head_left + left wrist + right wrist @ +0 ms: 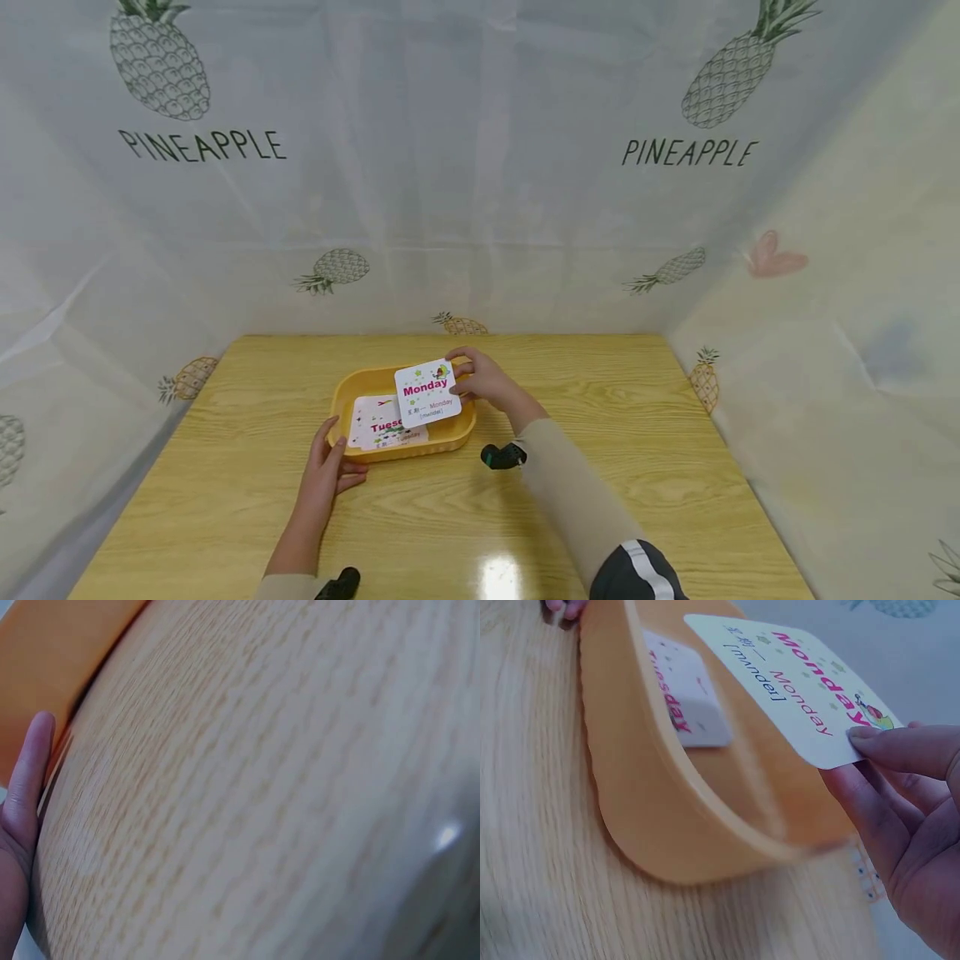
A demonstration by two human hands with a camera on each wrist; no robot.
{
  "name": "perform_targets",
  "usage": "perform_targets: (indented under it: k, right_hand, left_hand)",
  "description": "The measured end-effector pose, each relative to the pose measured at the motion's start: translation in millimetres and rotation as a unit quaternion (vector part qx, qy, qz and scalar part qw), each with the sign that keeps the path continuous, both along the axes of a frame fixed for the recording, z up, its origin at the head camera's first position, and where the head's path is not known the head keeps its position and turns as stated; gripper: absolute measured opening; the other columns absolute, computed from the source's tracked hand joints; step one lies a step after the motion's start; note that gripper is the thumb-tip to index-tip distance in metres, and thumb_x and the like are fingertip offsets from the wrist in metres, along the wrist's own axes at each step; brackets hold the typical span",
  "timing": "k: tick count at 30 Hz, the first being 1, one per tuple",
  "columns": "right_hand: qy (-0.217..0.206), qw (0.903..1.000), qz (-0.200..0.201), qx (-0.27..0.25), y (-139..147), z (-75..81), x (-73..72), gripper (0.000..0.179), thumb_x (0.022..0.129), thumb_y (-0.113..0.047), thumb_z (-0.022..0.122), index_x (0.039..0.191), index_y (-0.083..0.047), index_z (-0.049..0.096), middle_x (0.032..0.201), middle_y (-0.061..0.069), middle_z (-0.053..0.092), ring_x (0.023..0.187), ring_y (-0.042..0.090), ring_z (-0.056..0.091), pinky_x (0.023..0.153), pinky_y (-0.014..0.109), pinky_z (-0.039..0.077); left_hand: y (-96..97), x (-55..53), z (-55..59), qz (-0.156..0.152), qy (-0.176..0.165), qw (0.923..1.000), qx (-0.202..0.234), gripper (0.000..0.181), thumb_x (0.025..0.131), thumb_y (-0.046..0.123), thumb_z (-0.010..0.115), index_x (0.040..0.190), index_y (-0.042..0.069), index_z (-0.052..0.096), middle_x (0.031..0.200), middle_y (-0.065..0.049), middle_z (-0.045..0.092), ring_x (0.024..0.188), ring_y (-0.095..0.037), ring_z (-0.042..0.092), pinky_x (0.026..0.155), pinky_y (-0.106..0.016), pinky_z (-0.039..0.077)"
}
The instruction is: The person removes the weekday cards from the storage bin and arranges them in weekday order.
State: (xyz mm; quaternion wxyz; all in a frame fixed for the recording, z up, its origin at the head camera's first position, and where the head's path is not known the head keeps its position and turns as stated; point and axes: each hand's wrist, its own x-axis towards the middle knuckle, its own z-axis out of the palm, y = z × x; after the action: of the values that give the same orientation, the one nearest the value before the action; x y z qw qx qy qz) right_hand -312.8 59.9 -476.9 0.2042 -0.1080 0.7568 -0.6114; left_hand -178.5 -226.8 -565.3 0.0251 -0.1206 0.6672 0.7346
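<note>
My right hand (487, 382) pinches a white flashcard reading Monday (427, 392) by its right edge, thumb on the printed face. The card is tilted above a yellow plastic tray (442, 446). Inside that tray lies a flashcard reading Tuesday (367, 421), partly covered by the Monday card in the head view. At the tray's near left corner, my left hand (324, 467) holds the rim and side. One left finger (31, 761) lies along the tray's outer wall (60, 652) in the left wrist view; the rest of that hand is mostly cut off there.
The tray stands on a wood-grain table (600, 417). A pale sheet printed with pineapples (480, 167) hangs behind the table and along its sides. Black devices are strapped at both wrists, the right one (502, 456) above the tabletop.
</note>
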Motion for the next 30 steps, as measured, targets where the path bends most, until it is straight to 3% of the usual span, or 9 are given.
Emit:
perform_targets:
  k: [12,19,26,30]
  right_hand:
    - [0.002,0.9991,-0.042,-0.009,50.6,1.4,-2.7,0.057,0.087,0.01,0.066,0.137,-0.011,0.049,0.103,0.017,0.064,0.083,0.026,0.067,0.077,0.051,0.057]
    - [0.014,0.9977,-0.066,-0.004,78.7,0.8,-1.7,0.056,0.088,0.01,0.064,0.138,-0.007,0.048,0.103,0.016,0.064,0.082,0.025,0.067,0.075,0.049,0.058]
    - [0.004,0.9961,-0.088,0.005,105.0,-0.8,-1.6,0.058,0.09,0.008,0.063,0.143,-0.006,0.043,0.109,0.019,0.063,0.081,0.023,0.064,0.086,0.06,0.05]
    - [-0.004,0.9949,-0.101,0.005,117.7,-4.0,-3.6,0.06,0.09,0.008,0.063,0.145,-0.004,0.041,0.112,0.021,0.061,0.082,0.022,0.064,0.083,0.056,0.052]
  left_hand:
    - [-1.8,3.8,-1.0,0.005,0.008,1.0,0.001,0.056,0.104,0.041,0.042,0.154,0.031,0.019,0.139,-0.021,0.034,0.079,-0.023,0.069,0.069,-0.039,0.06]
    - [-3.6,3.2,-4.4,0.005,0.007,1.0,-0.003,0.058,0.103,0.045,0.043,0.154,0.033,0.02,0.138,-0.02,0.035,0.078,-0.02,0.068,0.069,-0.038,0.06]
    - [-1.8,1.3,-4.0,0.007,0.001,1.0,0.001,0.055,0.104,0.043,0.043,0.154,0.034,0.02,0.136,-0.018,0.036,0.076,-0.021,0.068,0.068,-0.038,0.06]
    - [-0.7,-0.2,-2.3,0.005,0.0,1.0,0.003,0.055,0.105,0.041,0.042,0.154,0.033,0.02,0.136,-0.019,0.036,0.076,-0.022,0.069,0.068,-0.038,0.06]
